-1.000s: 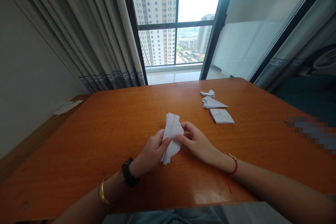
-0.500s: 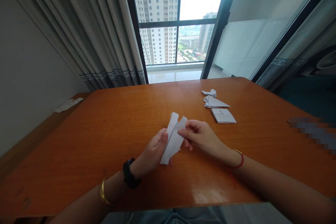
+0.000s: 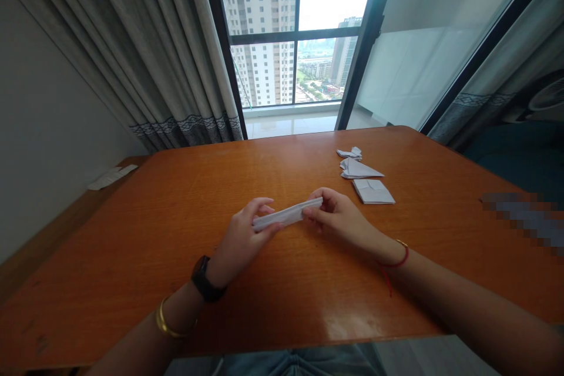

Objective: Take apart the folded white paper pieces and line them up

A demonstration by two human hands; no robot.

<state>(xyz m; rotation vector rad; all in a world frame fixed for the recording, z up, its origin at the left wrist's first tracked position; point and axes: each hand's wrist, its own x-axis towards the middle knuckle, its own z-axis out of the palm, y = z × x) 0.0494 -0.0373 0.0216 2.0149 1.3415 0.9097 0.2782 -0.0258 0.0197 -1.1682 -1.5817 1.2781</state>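
Observation:
A narrow folded strip of white paper (image 3: 288,215) is held between my two hands, tilted slightly up to the right above the wooden table (image 3: 176,258). My left hand (image 3: 247,229) grips its left end, thumb below and fingers behind the upper edge. At the other end my right hand (image 3: 332,214) pinches the paper between thumb and fingers. Some fingertips are hidden behind the paper. Beyond my right hand lie a folded paper square (image 3: 373,191), a pointed folded paper (image 3: 360,168) and a small folded paper piece (image 3: 350,153).
A flat white paper (image 3: 112,177) rests on a ledge at the far left. Grey curtains (image 3: 176,70) and a window (image 3: 295,35) stand behind the table. A blurred-out object (image 3: 524,214) is at the right edge. The table's front edge is close to my lap.
The paper has turned from steep, with two flaps apart, to a nearly level narrow strip. My left hand has shifted left and up to its left end; my right hand keeps its pinch.

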